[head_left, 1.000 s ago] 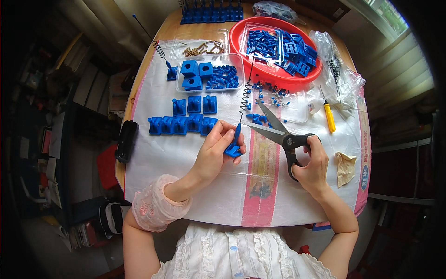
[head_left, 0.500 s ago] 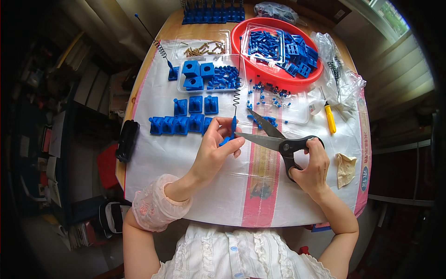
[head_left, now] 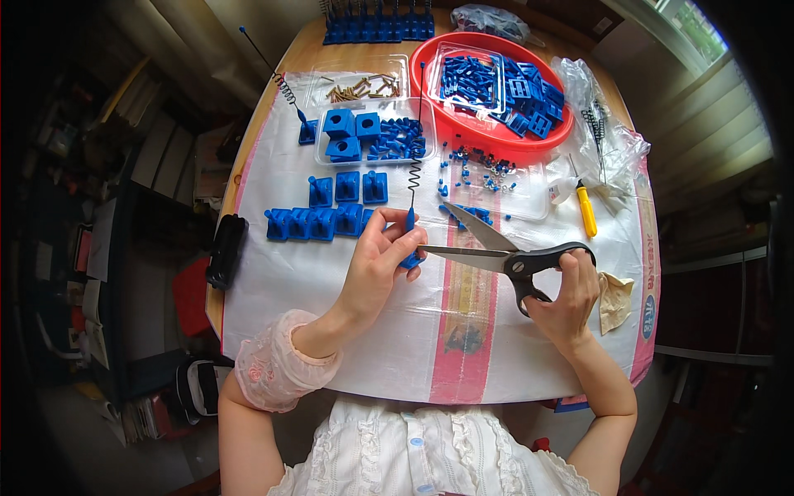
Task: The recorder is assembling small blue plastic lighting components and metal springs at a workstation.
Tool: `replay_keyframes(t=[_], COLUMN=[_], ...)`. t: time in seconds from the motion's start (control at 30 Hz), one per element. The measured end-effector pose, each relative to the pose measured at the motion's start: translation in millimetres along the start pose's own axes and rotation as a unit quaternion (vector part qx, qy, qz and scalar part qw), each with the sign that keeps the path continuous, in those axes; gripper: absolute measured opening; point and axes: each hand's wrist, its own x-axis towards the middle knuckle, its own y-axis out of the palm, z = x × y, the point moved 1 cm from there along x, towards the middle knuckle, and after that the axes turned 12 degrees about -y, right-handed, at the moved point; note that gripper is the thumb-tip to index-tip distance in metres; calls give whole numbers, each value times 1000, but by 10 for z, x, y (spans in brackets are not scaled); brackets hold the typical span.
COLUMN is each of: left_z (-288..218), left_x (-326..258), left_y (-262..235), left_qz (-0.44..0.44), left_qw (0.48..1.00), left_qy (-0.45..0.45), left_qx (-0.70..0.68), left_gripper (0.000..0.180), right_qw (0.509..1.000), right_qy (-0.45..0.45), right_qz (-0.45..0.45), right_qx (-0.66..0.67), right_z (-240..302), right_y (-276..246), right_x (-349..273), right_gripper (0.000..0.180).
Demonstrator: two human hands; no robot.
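In front of a clear plastic box [head_left: 399, 107] and oval red basin [head_left: 488, 143], the left hand [head_left: 384, 255] pinches, partly hiding, a blue plastic stem [head_left: 410, 218] with coiled black wire [head_left: 414, 175]; the right hand [head_left: 571, 299] grips black-handled steel scissors [head_left: 518, 266].

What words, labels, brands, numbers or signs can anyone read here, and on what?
White sheet, right border: dark characters and a blue oval mark; I don't copy out printed wording.
Same sheet, middle stripe: faded print, too blurred to read.
Pale label, back right: too small to read.
Scissors: no lettering I can make out.
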Motion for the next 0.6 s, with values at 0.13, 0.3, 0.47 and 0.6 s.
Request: replay_keyframes(t=[0.13,0.3,0.47,0.6], left_z=[-51,-93,-91,-90], left_x=[-13,-57,-74,-55], left_y=[30,68,59,28], left_qz=[-15,-63,-77,-90], left_qw=[1000,992,989,989], left_qy=[9,22,42,39], left_qx=[12,111,122,115], left_gripper=[25,32,32,30], right_qw=[1000,1000,999,997], right_qy=[1,-11,-30,-64], right_qz=[0,-3,12,20], right_qx=[-9,-19,-30,-45], right_z=[-28,-30,-12,-48], right_y=[-7,-17,-47,-76], right_x=[14,43,66,52], right_gripper=[48,47,43,43])
